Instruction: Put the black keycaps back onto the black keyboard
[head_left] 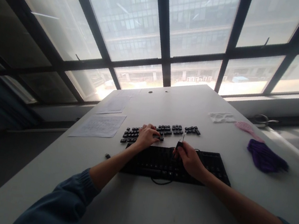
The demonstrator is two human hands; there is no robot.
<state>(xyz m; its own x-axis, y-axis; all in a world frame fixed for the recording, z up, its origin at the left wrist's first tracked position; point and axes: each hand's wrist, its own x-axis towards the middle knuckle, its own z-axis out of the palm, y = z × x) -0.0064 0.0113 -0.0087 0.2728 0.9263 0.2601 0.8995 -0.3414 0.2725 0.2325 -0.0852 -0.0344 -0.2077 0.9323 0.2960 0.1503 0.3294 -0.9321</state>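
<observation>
A black keyboard [209, 166] lies on the white table [157, 210] in front of me. Behind it, several loose black keycaps [176, 129] sit in rows. My left hand [146, 136] reaches over the keycap rows, fingers curled down onto them; whether it holds one is hidden. My right hand [190, 159] hovers over the keyboard's middle and is closed on a small keycap puller [181, 141] with a black handle and wire tip pointing up.
Paper sheets [99, 125] lie at the left. A purple knitted item [265, 157], a pink brush [245, 128] and a white wrapper [221, 117] are at the right. One small black piece [107, 156] sits alone near the left edge. Large windows stand behind the table.
</observation>
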